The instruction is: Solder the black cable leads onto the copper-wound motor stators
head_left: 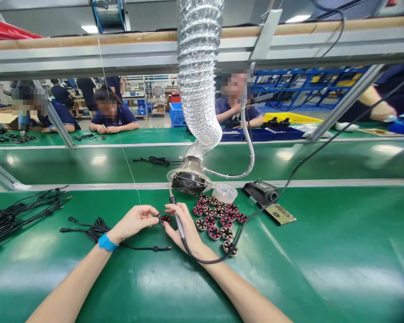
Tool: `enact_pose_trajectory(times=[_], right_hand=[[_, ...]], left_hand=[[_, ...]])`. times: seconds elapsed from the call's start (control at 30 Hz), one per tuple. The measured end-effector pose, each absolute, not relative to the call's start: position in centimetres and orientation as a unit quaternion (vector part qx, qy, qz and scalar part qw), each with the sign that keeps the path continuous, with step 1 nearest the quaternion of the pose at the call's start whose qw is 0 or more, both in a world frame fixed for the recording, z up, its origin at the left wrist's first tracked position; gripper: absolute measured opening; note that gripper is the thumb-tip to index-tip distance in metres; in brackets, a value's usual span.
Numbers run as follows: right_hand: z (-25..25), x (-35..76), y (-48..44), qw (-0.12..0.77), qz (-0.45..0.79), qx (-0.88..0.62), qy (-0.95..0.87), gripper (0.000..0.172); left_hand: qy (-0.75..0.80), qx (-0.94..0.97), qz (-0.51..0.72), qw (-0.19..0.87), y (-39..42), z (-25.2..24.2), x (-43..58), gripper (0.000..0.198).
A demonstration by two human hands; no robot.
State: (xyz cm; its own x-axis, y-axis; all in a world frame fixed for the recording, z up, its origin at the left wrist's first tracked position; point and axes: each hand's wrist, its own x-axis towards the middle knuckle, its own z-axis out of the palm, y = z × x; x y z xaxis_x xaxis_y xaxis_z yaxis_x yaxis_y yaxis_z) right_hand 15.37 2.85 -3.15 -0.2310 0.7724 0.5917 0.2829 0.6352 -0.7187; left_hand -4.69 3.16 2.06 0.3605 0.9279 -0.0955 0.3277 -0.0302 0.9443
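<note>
Fingertips of the left hand (134,221) pinch narrowly at the edge of a small round coil part (165,219), which sits between both hands low over the green bench mat (289,278). The right hand (185,226) is closed pen-style around a soldering iron (175,214). More coil parts (218,220) cluster just beside it, below a fume fan (189,181). Black cables (20,211) lie at left; co-workers (112,117) sit at benches beyond.

Shows a glossy green bench (323,269). Bears a cluster of small round wound parts (218,220) near the middle, with a tape roll (224,192) and a black box (261,193) just behind. Holds loose black cables (94,229) and a bigger cable bundle (16,213) to the left.
</note>
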Motion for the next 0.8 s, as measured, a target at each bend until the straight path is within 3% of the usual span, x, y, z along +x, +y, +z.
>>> enact_pose_trajectory(times=[0.3, 0.4, 0.53, 0.8], right_hand=[[-0.6, 15.1, 2.1, 0.576, 0.265, -0.348, -0.69, 0.038], [-0.6, 14.9, 1.9, 0.58, 0.281, -0.338, -0.686, 0.037], [-0.6, 14.5, 1.5, 0.582, 0.301, -0.315, -0.686, 0.037], [-0.4, 14.3, 1.2, 0.596, 0.334, -0.326, -0.654, 0.034]], left_hand=[[0.464, 0.684, 0.276, 0.49, 2.6, 2.7, -4.3, 0.025], [0.451, 0.717, 0.271, 0.457, 2.4, 3.1, -4.2, 0.032], [0.445, 0.704, 0.254, 0.492, 2.3, 3.2, -4.3, 0.045], [0.455, 0.635, 0.335, 0.528, 2.5, 2.5, -4.0, 0.025]])
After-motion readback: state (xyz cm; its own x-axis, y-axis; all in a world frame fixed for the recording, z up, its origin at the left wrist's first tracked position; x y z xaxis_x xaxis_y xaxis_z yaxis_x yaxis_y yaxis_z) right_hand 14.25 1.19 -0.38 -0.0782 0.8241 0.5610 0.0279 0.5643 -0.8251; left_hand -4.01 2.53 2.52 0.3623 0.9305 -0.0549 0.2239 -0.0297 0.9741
